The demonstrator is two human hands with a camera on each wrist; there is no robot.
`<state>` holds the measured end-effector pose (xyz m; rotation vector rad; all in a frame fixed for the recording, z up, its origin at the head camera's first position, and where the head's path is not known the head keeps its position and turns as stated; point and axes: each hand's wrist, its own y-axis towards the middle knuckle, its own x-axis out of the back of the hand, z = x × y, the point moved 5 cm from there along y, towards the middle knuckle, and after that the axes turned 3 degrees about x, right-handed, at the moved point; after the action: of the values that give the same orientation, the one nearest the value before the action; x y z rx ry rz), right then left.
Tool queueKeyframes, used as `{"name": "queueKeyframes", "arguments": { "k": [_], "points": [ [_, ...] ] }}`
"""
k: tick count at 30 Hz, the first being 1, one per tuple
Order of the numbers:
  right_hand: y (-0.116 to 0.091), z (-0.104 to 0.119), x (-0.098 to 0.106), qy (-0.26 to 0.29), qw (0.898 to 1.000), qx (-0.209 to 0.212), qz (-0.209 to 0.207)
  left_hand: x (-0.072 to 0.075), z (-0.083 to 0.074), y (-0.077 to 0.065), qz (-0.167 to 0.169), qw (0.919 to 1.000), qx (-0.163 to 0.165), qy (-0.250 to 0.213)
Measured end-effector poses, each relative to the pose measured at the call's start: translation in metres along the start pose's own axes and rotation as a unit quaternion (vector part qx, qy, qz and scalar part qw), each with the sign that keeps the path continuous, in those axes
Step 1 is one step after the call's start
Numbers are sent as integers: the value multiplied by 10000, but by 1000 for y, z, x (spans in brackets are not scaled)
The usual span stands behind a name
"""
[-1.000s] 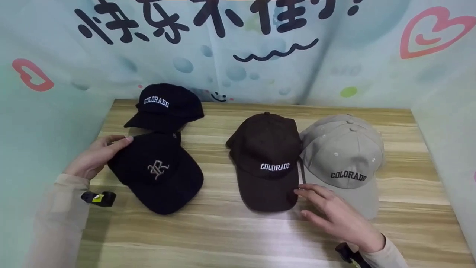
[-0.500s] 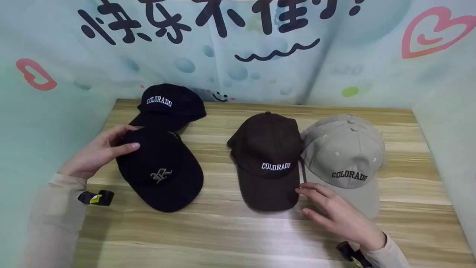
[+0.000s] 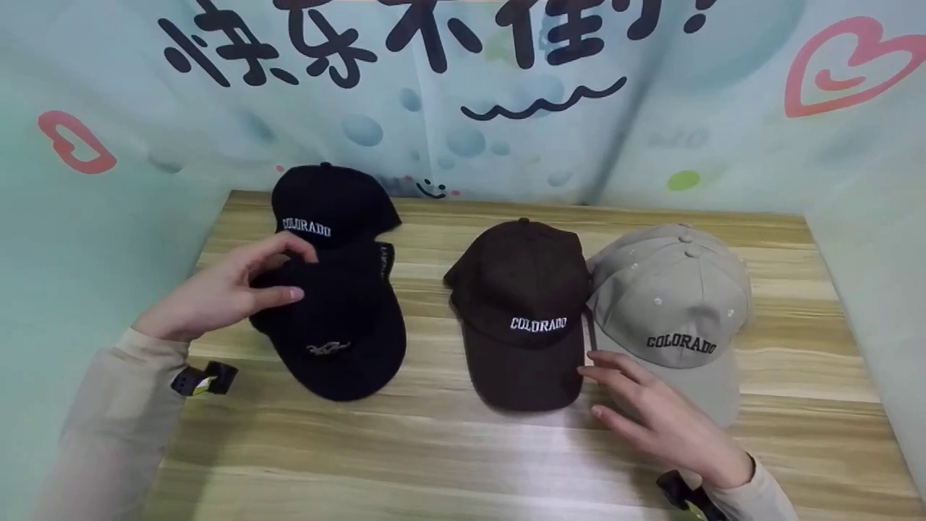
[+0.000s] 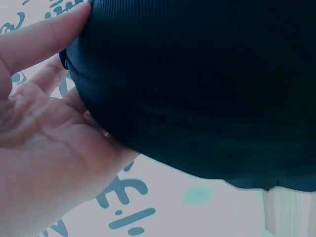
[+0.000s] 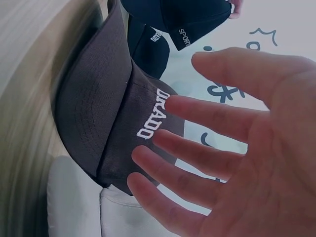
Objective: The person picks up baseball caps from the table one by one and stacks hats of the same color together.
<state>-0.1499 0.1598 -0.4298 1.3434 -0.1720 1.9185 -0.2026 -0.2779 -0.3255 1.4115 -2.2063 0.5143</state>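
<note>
My left hand (image 3: 224,289) grips the crown of a black cap (image 3: 354,311) with a small stitched emblem, thumb on the near side and fingers at the back. In the left wrist view this cap's dark fabric (image 4: 197,89) fills most of the picture. Behind it sits a second black cap (image 3: 333,195) lettered COLORADO, its brim hidden by the gripped cap. My right hand (image 3: 655,416) has its fingers extended, fingertips right at the brim of a dark brown COLORADO cap (image 3: 521,282). In the right wrist view the open palm (image 5: 276,158) faces that brown cap.
Grey caps, the front one a COLORADO cap (image 3: 687,304), stand nested against the brown cap's right side. All rest on a wood-grain table (image 3: 434,463). A printed cloth backdrop (image 3: 463,108) rises along the table's back edge and sides.
My left hand has carried the emblem cap right and back, its front tipping downward. The black COLORADO cap behind has tilted forward, its lettering lower. My right hand has hardly moved.
</note>
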Motion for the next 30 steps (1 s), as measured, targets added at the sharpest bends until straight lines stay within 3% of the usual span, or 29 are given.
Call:
{"name": "queueKeyframes", "arguments": {
  "k": [3,6,11,18,23,30],
  "points": [
    [0,-1,0,-19,10000,-50,44,-2,-5,13,54,9997,-195,-122],
    [0,0,-2,-55,9999,-36,112,-2,-4,30,-9,9999,-112,-81],
    [1,0,-1,-80,9999,7,95,3,8,66,-25,9978,577,339],
    [0,-1,-3,-2,10000,31,88,-1,35,110,412,9841,1519,820],
    [-1,-2,-1,-5,10000,34,33,-17,50,133,647,9825,1620,652],
    [-3,-3,2,29,10000,86,-41,-25,53,150,408,9849,1577,594]
  ]
}}
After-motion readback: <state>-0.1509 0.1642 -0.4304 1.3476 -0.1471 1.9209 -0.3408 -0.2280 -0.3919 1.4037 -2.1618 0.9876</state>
